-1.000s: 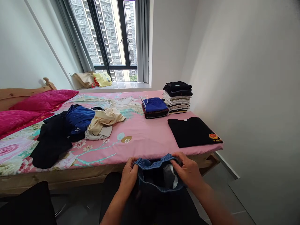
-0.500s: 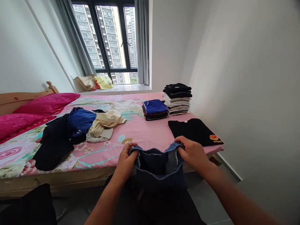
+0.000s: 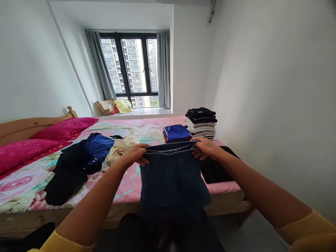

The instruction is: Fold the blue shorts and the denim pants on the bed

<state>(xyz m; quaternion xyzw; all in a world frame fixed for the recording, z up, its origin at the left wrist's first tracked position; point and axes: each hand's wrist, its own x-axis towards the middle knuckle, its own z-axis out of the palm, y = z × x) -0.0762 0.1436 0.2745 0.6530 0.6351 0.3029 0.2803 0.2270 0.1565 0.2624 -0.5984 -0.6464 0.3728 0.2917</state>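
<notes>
Dark blue denim shorts [image 3: 170,175] with an elastic waistband hang in front of me, stretched wide between both hands. My left hand [image 3: 136,154] is closed on the left end of the waistband, and my right hand [image 3: 206,148] grips the other end. The lower hem fades into shadow above my dark-clad legs. Behind my right hand a black T-shirt [image 3: 216,171] lies flat on the bed, partly covered by my forearm. Past the waistband sits a small folded pile topped with a blue garment [image 3: 177,132].
A tall stack of folded black and white clothes [image 3: 201,122] stands by the wall. On the left of the bed [image 3: 128,190] lies a loose heap with black clothing [image 3: 68,175], a blue garment [image 3: 98,148] and a cream one [image 3: 118,150]. Magenta pillows [image 3: 63,131] rest near the headboard.
Both hands have risen and pulled the waistband out straight, so the shorts now hang open in length. The view has tilted upward, showing more of the wall above the window.
</notes>
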